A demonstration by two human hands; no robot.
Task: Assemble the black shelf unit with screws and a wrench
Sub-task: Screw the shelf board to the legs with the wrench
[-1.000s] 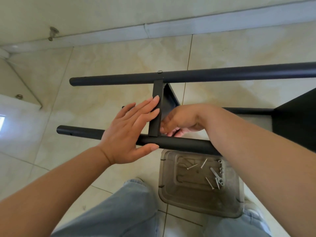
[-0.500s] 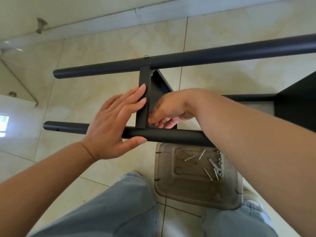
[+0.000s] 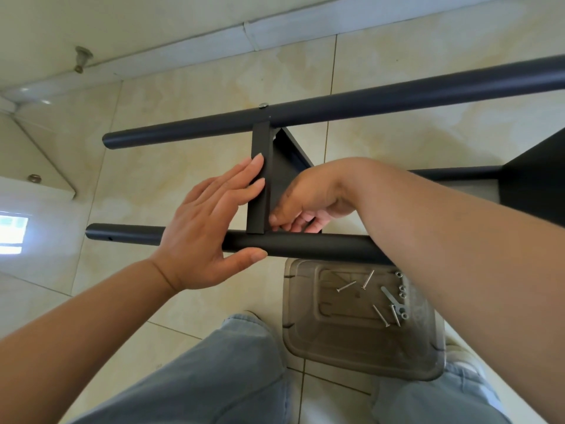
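The black shelf unit lies on its side: a far tube (image 3: 367, 105) and a near tube (image 3: 305, 244) are joined by a flat black shelf edge (image 3: 260, 179). A screw head (image 3: 263, 105) shows on the far tube. My left hand (image 3: 208, 228) lies flat with straight fingers against the shelf edge, its thumb under the near tube. My right hand (image 3: 305, 203) reaches behind the shelf edge just above the near tube, fingers curled; what they pinch is hidden. Loose screws (image 3: 363, 281) and a small flat wrench (image 3: 389, 296) lie in a clear plastic lid (image 3: 305, 332).
A second black shelf panel (image 3: 538, 179) stands at the right. My legs in blue jeans (image 3: 232, 377) fill the bottom. Beige floor tiles (image 3: 183, 166) lie under the frame, with a white skirting (image 3: 275, 29) and a door stop (image 3: 83, 56) along the far wall.
The view has shifted slightly. Both hands stay at the joint between shelf edge and near tube; the right hand's fingers have worked a little lower toward the tube.
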